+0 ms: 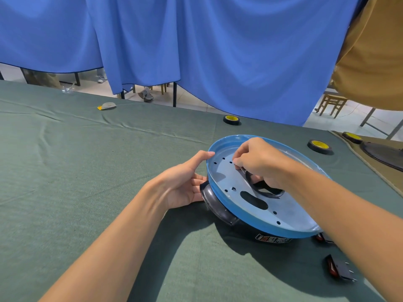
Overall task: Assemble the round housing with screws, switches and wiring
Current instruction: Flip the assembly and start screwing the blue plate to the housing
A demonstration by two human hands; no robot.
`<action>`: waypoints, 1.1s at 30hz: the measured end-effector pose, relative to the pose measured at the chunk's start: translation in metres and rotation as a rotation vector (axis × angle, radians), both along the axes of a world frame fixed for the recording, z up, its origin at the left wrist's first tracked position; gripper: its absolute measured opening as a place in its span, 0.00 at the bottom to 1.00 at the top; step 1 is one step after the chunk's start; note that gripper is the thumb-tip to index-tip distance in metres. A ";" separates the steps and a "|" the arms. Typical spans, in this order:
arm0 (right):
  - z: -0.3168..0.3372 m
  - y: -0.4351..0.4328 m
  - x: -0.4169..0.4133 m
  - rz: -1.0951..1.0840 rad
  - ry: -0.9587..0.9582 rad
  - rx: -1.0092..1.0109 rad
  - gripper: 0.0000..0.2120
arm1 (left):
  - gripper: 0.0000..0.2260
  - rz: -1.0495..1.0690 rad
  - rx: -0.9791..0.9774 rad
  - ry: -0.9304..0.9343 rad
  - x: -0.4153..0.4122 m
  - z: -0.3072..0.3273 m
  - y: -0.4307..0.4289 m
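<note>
I am working at the surface (87, 171), where the housing (290, 216) is lying towards the right, most of its plate holes gaping unfilled. My left hand (187, 184) is resting open against its rim. My right hand (259, 162) is pinching a small metal piece, probably a screw (242, 170), at one hole. A switch (338, 268) is lying loose nearby, so I judge that most work is remaining.

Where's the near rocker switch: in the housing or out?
Out. The rocker switch lies loose on the green cloth, apart from the blue housing.
</note>
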State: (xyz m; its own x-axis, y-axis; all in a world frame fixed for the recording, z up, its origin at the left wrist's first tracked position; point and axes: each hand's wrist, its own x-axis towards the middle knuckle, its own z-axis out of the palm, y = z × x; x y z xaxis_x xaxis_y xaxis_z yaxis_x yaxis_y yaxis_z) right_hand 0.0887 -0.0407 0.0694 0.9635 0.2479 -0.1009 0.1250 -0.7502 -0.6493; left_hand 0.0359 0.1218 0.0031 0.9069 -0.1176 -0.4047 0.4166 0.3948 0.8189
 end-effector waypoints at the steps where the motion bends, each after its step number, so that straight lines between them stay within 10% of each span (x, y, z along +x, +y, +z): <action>1: 0.002 -0.001 -0.001 0.021 0.025 0.027 0.10 | 0.22 0.004 -0.003 0.004 0.000 0.000 0.000; 14: 0.005 -0.001 -0.004 0.032 0.050 -0.007 0.09 | 0.39 -0.021 0.003 0.019 0.000 0.003 0.000; 33: 0.004 0.011 0.004 0.281 -0.430 0.158 0.02 | 0.17 -0.005 0.007 -0.017 0.003 -0.003 0.001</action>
